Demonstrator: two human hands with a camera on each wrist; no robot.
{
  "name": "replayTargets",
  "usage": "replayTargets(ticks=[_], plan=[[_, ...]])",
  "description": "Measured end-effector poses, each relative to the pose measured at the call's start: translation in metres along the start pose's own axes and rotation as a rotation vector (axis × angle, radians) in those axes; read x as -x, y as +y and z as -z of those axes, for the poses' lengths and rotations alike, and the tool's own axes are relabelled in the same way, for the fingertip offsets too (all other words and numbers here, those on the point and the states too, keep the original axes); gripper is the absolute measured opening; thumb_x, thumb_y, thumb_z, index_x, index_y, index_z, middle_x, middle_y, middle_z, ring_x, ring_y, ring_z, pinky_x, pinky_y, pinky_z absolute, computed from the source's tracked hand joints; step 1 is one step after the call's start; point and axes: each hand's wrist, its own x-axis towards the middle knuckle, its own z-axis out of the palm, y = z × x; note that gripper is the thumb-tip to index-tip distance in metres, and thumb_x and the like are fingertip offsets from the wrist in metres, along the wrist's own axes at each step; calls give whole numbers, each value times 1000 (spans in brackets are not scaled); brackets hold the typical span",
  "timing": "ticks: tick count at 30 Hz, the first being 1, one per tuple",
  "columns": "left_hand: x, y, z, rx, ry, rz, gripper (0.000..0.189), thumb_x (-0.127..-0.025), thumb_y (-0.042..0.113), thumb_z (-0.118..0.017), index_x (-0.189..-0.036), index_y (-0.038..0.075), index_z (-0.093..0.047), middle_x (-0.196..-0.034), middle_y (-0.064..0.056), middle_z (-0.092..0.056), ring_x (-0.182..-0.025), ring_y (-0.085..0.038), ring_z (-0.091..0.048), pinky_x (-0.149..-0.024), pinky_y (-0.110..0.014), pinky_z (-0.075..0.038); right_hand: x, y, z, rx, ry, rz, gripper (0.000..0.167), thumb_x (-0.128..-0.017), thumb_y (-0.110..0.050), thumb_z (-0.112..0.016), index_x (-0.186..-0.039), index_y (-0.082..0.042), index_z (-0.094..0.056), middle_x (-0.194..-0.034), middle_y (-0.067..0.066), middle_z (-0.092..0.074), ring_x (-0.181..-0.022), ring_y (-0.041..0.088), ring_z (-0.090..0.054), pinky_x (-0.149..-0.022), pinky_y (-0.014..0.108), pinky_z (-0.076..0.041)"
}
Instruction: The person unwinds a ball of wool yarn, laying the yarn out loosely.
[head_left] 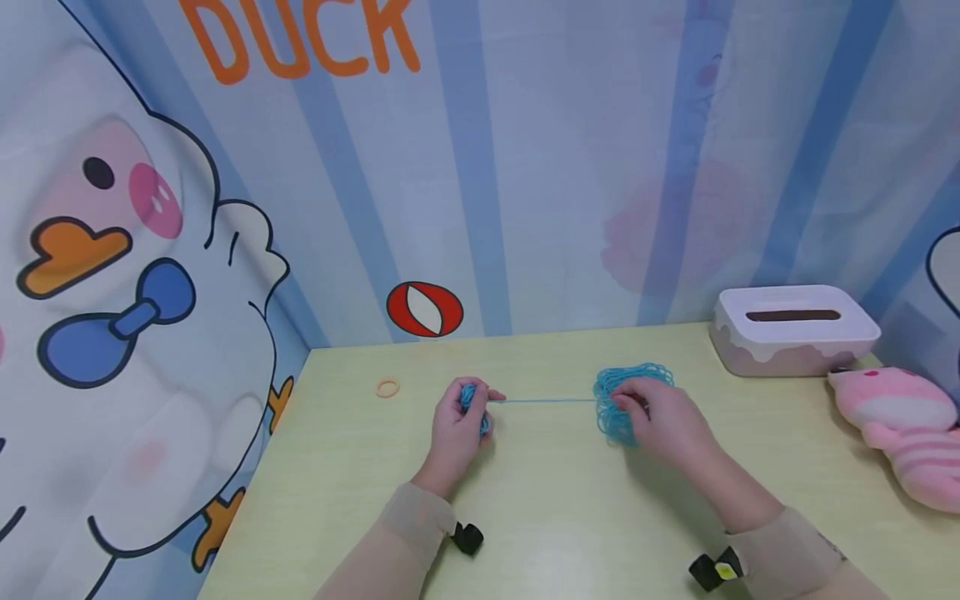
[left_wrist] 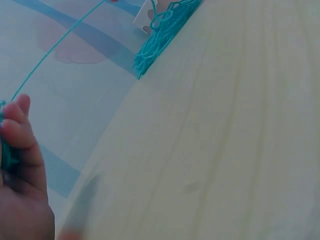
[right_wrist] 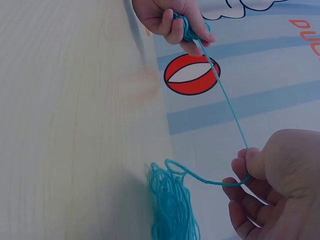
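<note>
Grips small, seemingly wound bundle (head_left: 467,396) in left hand (head_left: 453,435), pinches yarn (head_left: 551,401) in right hand (head_left: 670,419), likely has larger pile (right_wrist: 173,211) beside pinch to wind.

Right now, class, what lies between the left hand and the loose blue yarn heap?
A thin, straight blue yarn strand crosses that gap in the head view.

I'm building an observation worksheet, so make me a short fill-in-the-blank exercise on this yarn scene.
Of the left hand and right hand, the ____ is nearer the larger yarn bundle.
In the head view, the orange ring lies to the ____ of the left hand.
The orange letters on the backdrop spell ____.

Missing words: right; left; DUCK.
</note>
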Motion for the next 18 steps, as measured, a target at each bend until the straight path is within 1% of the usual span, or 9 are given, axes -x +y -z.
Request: replayTargets(ticks=[2, 4, 6, 8, 11, 13, 14, 15, 18], plan=[[0, 0, 1, -12, 17, -8, 18, -115, 29, -60, -117, 12, -59, -95, -2, -74, -59, -12, -53, -56, -20, -47, 1, 3, 2, 3, 8, -5, 15, -108, -10, -68, -116, -3, -79, -114, 18, -81, -102, 33, -76, -93, 58, -64], [-1, -1, 1, -25, 25, -14, 17, -114, 31, -63, -115, 14, -59, -83, 1, -65, -61, -11, -52, -58, -20, -46, 1, 6, 5, 4, 16, -10, 15, -108, -10, -68, -116, -3, -79, -114, 17, -81, -100, 33, -76, -92, 58, -64], [-1, 0, 2, -8, 18, -14, 20, -114, 32, -63, -113, 13, -56, -77, 2, -54, -63, -12, -49, -60, -21, -45, 2, 10, 7, 2, 25, -12, 15, -108, -9, -68, -116, -2, -79, -112, 17, -81, -98, 31, -75, -91, 57, -64], [-1, 0, 2, 41, 0, 6, 19, -116, 31, -58, -113, 13, -54, -75, 3, -47, -62, -13, -45, -60, -22, -42, 2, 13, 9, 1, 28, -15, 15, -108, -9, -68, -116, -2, -78, -112, 17, -81, -96, 29, -75, -89, 56, -64], [-2, 1, 1, 189, -51, 55, 16, -119, 26, -44, -114, 11, -49, -79, 1, -42, -65, -15, -40, -61, -25, -39, 3, 18, 12, 6, 29, -30, 15, -108, -10, -68, -117, -2, -78, -112, 17, -80, -94, 28, -73, -87, 55, -64], [-3, 1, 1, 260, -65, 92, 14, -118, 23, -39, -115, 12, -48, -82, 0, -42, -68, -16, -41, -63, -26, -41, 4, 21, 15, 10, 32, -45, 16, -108, -11, -68, -118, -2, -78, -113, 17, -80, -94, 28, -72, -88, 55, -64], [-3, 2, 0, 280, -71, 103, 14, -118, 23, -39, -116, 13, -47, -84, -1, -41, -70, -16, -41, -65, -26, -42, 4, 22, 16, 11, 36, -53, 17, -109, -11, -67, -119, -2, -77, -114, 18, -80, -95, 28, -72, -88, 55, -64], [-3, 2, 0, 282, -72, 106, 13, -119, 23, -39, -117, 13, -47, -88, -3, -43, -72, -17, -43, -67, -26, -45, 4, 24, 18, 10, 39, -64, 17, -109, -11, -67, -119, -2, -77, -114, 18, -80, -95, 29, -72, -88, 55, -64], [-2, 2, 0, 213, -58, 95, 12, -120, 27, -45, -119, 15, -47, -100, -10, -54, -74, -17, -51, -70, -25, -54, 5, 28, 22, 10, 59, -83, 19, -109, -12, -67, -121, 0, -76, -114, 19, -80, -96, 31, -73, -88, 56, -64]])
